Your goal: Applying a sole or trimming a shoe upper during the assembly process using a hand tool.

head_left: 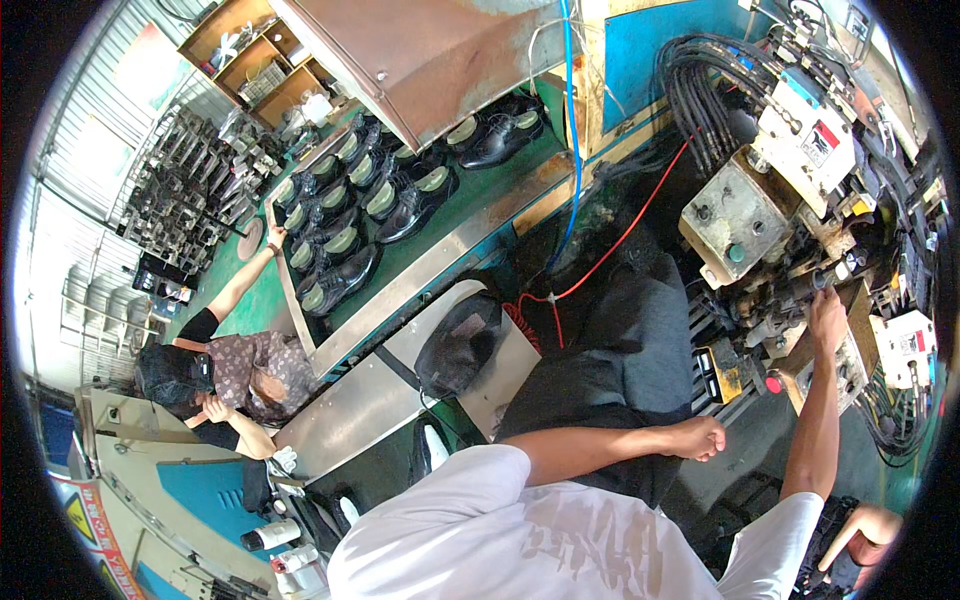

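My left hand [697, 438] is closed in a loose fist over my lap, and nothing shows in it. Stretched out to the right, my right hand [827, 318] is at the middle of a machine [770, 270]. Its fingers are drawn together beside a small round metal part [822, 281]; what they grip, if anything, is too small to make out. Just below that hand is a control box [850, 370] with buttons and a red knob [774, 384]. Above stands a worn grey box [738, 218] with a green button [736, 253].
Black shoes [408, 205] stand in rows on a green-topped bench [470, 200] at the left. Across it, a co-worker [250, 375] in a patterned apron reaches toward them. A red air hose [625, 235] and a blue hose [574, 130] hang between bench and machine. Black hoses [690, 85] bunch above the machine.
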The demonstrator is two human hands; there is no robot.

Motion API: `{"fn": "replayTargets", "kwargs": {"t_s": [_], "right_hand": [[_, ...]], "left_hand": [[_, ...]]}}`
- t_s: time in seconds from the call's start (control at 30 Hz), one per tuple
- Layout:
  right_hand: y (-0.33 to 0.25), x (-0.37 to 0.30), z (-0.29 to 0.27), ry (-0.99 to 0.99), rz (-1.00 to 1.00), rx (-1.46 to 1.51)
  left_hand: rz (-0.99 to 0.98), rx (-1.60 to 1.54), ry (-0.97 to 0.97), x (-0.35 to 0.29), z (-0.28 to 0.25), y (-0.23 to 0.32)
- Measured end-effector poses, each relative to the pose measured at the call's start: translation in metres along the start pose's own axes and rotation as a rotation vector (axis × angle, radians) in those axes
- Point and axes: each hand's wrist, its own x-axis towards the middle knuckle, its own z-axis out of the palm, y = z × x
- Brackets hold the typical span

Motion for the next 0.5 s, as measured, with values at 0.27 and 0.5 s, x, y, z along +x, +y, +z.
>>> {"fn": "replayTargets", "kwargs": {"t_s": [0.27,0.5], "right_hand": [[0.0003,-0.0042,0.0001,0.055,-0.018,0.052],[-0.0032,-0.0043,-0.0028,0.027,-0.012,0.076]], "left_hand": [[0.008,0.007,0.013,-0.0011,-0.0007,0.0007],[0.006,-0.048,-0.011,-0.0008,0.0002,-0.003]]}}
